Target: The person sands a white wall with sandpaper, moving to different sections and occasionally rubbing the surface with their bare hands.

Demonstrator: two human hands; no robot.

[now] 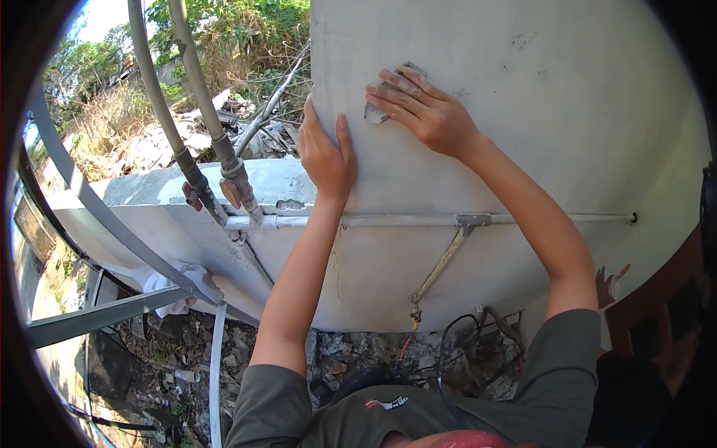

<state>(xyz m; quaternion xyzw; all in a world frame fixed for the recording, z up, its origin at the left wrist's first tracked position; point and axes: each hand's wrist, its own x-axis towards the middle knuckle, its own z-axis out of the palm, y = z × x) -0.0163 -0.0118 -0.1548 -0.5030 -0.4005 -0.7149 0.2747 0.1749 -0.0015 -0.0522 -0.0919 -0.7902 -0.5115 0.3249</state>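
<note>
The right hand [422, 112] presses a small grey sheet of sandpaper [377, 110] flat against the pale grey plastered wall [567, 97], fingers spread over it. The left hand [326, 153], open and empty, braces the wall's edge just beside it, lower left.

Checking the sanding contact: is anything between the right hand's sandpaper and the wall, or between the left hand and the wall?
Nothing visible. The right hand presses the sandpaper flat on the grey wall; the left hand rests directly on the wall's corner edge.
</note>
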